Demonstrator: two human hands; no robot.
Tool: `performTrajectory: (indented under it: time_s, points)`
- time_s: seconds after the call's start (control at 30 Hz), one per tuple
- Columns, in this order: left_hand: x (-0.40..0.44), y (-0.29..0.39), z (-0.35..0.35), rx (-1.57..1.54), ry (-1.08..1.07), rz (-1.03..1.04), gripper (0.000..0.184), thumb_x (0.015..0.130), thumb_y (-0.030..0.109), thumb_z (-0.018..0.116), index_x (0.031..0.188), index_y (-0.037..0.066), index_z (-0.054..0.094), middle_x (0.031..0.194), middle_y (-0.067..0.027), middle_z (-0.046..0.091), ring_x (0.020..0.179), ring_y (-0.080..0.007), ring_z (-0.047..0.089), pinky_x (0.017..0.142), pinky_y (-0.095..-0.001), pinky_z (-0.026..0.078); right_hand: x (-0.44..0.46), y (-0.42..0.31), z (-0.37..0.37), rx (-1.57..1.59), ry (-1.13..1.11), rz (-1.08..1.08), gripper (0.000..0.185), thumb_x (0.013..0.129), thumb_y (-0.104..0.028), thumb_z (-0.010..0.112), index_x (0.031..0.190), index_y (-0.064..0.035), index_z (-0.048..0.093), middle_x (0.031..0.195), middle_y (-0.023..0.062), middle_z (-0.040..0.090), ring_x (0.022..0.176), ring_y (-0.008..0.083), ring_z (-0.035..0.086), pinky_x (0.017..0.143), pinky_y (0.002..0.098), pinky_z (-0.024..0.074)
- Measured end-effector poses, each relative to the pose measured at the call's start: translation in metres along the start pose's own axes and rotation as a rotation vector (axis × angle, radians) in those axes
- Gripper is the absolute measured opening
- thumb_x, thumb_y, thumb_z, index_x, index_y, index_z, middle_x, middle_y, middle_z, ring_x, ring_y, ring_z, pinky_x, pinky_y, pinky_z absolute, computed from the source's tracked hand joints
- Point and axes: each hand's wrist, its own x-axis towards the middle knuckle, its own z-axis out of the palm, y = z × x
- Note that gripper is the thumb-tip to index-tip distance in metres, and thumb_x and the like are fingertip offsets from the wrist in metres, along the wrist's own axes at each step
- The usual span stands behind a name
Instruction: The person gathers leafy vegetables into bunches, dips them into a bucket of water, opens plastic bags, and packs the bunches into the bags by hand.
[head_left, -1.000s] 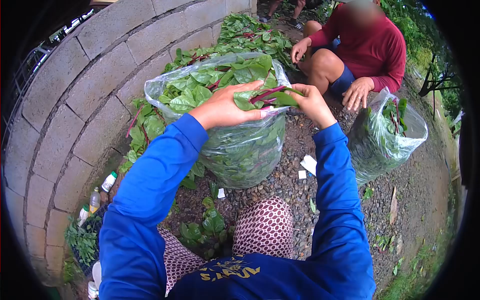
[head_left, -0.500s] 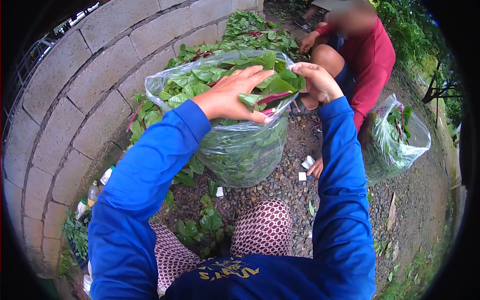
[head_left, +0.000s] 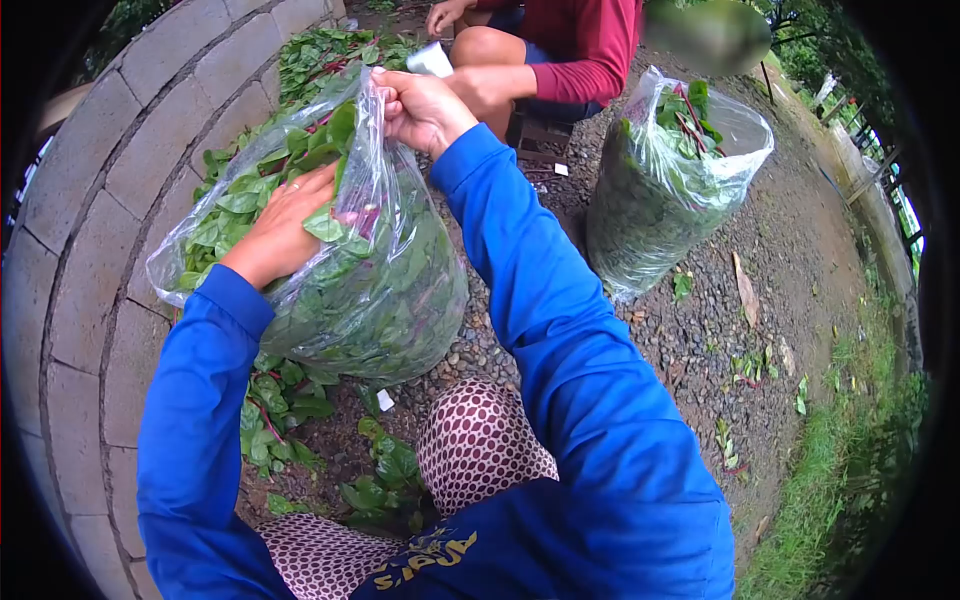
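A large clear plastic bag, packed with leafy greens with purple-red stems, stands upright in front of my knees. My left hand lies inside the bag's mouth, its fingers stretched over the leaves and the fingertips partly hidden among them. At the far rim my right hand pinches the edge of the plastic and holds it up. Some stems and leaves press against the plastic just below the rim.
A second clear bag of greens stands on the gravel to the right. A co-worker in a red sleeve crouches ahead, a white item near their hand. A block wall runs along the left; loose leaves lie by my knees.
My view has swung right, so the bag sits further left. My left hand has gone deeper into the leaves. My right hand has pulled the rim upward. The co-worker's arm has moved.
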Motion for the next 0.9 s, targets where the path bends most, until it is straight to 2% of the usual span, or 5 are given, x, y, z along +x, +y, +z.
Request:
performTrajectory:
  time_s: [0.1, 0.23, 0.3, 0.43, 0.9]
  points:
    - [-0.001, -0.005, -0.004, -0.165, 0.008, -0.012, 0.057, 0.089, 0.041, 0.049, 0.137, 0.012, 0.036, 0.141, -0.0111, 0.035, 0.13, -0.0287, 0.033, 0.106, -0.0409, 0.025, -0.027, 0.013, -0.001, -0.288, 0.189, -0.279, 0.025, 0.09, -0.03, 0.055, 0.094, -0.0056, 0.056, 0.07, -0.0034, 0.052, 0.058, 0.0052, 0.047, 0.055, 0.0229, 0.0431]
    - [-0.003, -0.017, -0.006, -0.419, 0.088, 0.007, 0.055, 0.092, 0.041, 0.043, 0.137, 0.01, 0.037, 0.142, -0.0125, 0.035, 0.131, -0.0272, 0.033, 0.106, -0.0365, 0.026, -0.04, 0.052, -0.014, -0.599, 0.088, -0.71, 0.076, 0.084, -0.037, 0.063, 0.139, 0.0, 0.027, 0.135, 0.0148, 0.04, 0.121, 0.0225, 0.042, 0.1, 0.0355, 0.0325]
    - [-0.006, -0.026, -0.003, -0.503, 0.158, -0.096, 0.058, 0.091, 0.044, 0.044, 0.136, 0.006, 0.037, 0.14, -0.0149, 0.036, 0.129, -0.0282, 0.036, 0.105, -0.0344, 0.028, -0.038, 0.058, 0.005, -0.643, 0.058, -0.574, 0.082, 0.082, -0.031, 0.067, 0.142, 0.0001, 0.019, 0.137, 0.0166, 0.038, 0.123, 0.022, 0.04, 0.103, 0.033, 0.0291]
    - [-0.038, -0.013, -0.037, -0.375, 0.317, -0.202, 0.066, 0.083, 0.052, 0.056, 0.125, 0.003, 0.047, 0.127, -0.0181, 0.049, 0.118, -0.0298, 0.048, 0.097, -0.0372, 0.038, -0.001, 0.057, 0.014, -0.605, 0.173, -0.635, 0.031, 0.089, -0.019, 0.058, 0.109, 0.0037, 0.061, 0.119, 0.0094, 0.057, 0.109, 0.0169, 0.052, 0.095, 0.0288, 0.0375]
    - [-0.173, -0.066, -0.051, -0.286, 0.374, -0.466, 0.022, 0.081, 0.025, 0.064, 0.079, 0.003, 0.06, 0.079, -0.0103, 0.059, 0.08, -0.0209, 0.058, 0.072, -0.0348, 0.045, 0.017, 0.006, 0.0, -0.252, 0.248, -0.636, 0.028, 0.095, -0.015, 0.044, 0.107, 0.0067, 0.056, 0.105, 0.0104, 0.061, 0.095, 0.017, 0.057, 0.086, 0.0294, 0.0448]
